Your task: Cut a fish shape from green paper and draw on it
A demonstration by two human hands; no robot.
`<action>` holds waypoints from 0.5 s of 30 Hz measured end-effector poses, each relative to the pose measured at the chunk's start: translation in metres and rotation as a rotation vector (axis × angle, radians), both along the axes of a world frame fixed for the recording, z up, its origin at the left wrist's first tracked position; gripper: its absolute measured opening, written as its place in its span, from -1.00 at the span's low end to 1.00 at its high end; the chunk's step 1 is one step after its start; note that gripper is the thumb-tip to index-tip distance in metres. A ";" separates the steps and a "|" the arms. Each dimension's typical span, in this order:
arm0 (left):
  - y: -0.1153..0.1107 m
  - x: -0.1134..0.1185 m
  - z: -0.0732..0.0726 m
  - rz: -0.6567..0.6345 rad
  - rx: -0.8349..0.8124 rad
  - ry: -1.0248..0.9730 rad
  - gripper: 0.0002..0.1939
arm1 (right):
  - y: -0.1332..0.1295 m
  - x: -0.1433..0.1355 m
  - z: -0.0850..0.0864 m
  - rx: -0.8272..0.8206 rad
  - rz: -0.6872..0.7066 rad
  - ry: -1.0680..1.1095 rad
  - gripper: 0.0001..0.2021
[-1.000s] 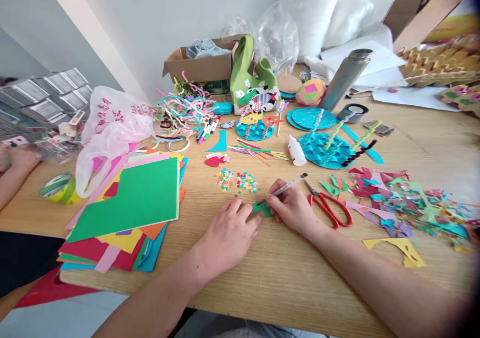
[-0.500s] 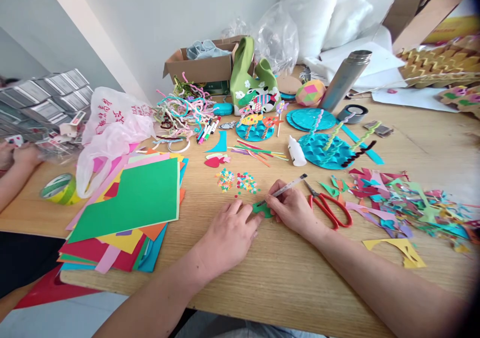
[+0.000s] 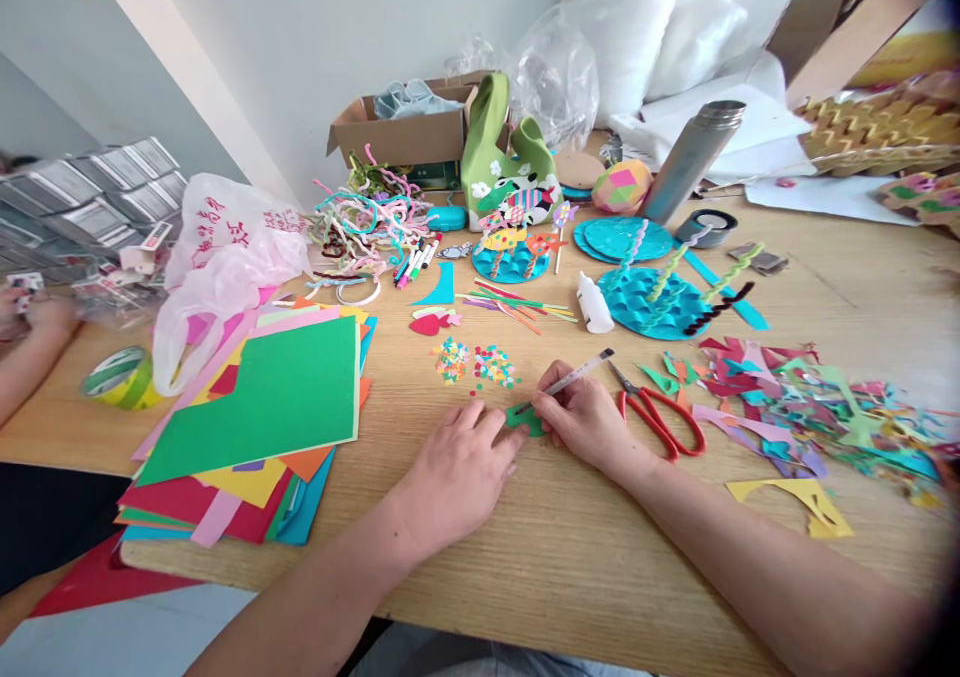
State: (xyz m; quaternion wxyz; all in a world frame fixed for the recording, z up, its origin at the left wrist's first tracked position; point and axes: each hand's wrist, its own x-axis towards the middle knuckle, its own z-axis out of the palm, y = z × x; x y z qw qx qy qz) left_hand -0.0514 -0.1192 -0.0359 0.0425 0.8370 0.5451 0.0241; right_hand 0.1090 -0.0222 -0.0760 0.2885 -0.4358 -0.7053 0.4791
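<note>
A pen (image 3: 576, 371) with a pale, see-through barrel and a dark end is pinched in my right hand (image 3: 581, 412). Its tip touches a small green paper piece (image 3: 534, 424) on the wooden table. My left hand (image 3: 469, 457) lies flat with fingers slightly apart, the fingertips resting on the left edge of that piece and partly covering it. To the right of my right hand lie scissors (image 3: 660, 420) with red handles. Just beyond my hands sit two little heaps of paper confetti (image 3: 493, 363) and a red paper fish shape (image 3: 430, 324).
Coloured paper sheets (image 3: 277, 397) are stacked at left beside a tape roll (image 3: 118, 377). Paper scraps (image 3: 810, 407) spread at right. Behind are a glue bottle (image 3: 594, 304), blue egg-tray discs (image 3: 652, 302), pipe cleaners (image 3: 367, 217) and a steel flask (image 3: 694, 162). Another person's hand (image 3: 45, 317) shows far left.
My hands and the pen stay almost in the same place over the green piece. At far left the other person's hands have shifted slightly.
</note>
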 end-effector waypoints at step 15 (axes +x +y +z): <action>-0.001 0.000 0.000 0.010 -0.002 -0.002 -0.67 | -0.001 -0.001 0.001 0.007 0.000 0.002 -0.85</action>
